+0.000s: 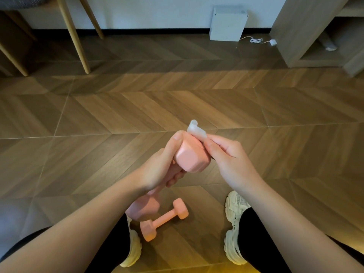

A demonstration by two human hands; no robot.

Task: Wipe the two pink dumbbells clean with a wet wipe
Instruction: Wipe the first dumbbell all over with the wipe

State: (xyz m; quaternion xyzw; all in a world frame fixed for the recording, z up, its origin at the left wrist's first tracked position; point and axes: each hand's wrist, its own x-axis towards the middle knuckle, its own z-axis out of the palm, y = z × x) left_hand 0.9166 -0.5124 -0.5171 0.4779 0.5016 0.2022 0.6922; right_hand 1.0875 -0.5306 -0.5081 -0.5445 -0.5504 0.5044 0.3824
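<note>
Between your white sneakers [234, 223], one pink dumbbell [164, 219] lies on the wooden floor [177, 107]. Above it, your left grip [159, 168] is wrapped round the handle of the other pink dumbbell [190, 157], held up off the floor. Your right grip [230, 158] pinches a white wet wipe [196, 131] against the far edge of its upper head.

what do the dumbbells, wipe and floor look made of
Held dumbbell and lying dumbbell: likely a matte pink rubbery or vinyl coating, with soft rounded edges and no glare; the core is hidden. Wipe: thin white nonwoven sheet, limp and curled. Floor: wood or wood-look laminate, grain in a chevron pattern, low sheen.
</note>
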